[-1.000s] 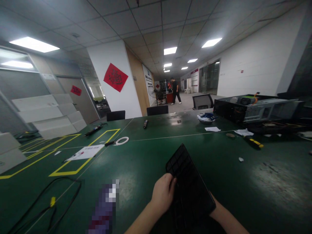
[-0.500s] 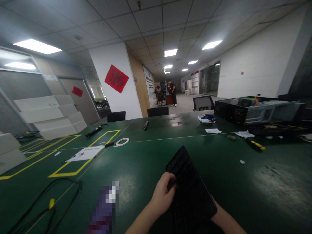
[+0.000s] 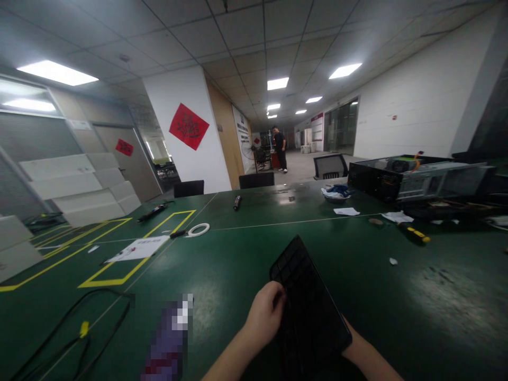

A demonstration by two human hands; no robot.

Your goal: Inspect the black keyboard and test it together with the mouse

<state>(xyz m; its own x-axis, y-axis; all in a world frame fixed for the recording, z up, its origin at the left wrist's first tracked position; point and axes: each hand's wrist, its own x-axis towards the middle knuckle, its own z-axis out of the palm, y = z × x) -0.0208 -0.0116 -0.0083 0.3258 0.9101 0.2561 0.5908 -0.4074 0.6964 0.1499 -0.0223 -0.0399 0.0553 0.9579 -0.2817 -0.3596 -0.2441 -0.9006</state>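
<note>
A black keyboard [image 3: 313, 301] is tilted up above the green table at the lower middle, its long side slanting and its keys dim. At its left edge my left hand [image 3: 266, 309] is closed, with the fingers curled in against the key side; the fingertips are partly hidden. From below right my right hand [image 3: 350, 338] reaches behind the keyboard and holds it up. Its fingers are hidden by the keyboard, and only the wrist side shows.
Left on the table [image 3: 230, 275] lie a black cable [image 3: 107, 291], a paper sheet [image 3: 138, 248] and a white ring [image 3: 198, 229]. A blurred purple item [image 3: 164, 338] lies nearer. An open computer case [image 3: 420, 177] and a yellow-black tool [image 3: 415, 233] are right. A person [image 3: 280, 148] stands far back.
Almost nothing differs. My left hand and the keyboard have shifted very slightly in view, and the camera has turned a little.
</note>
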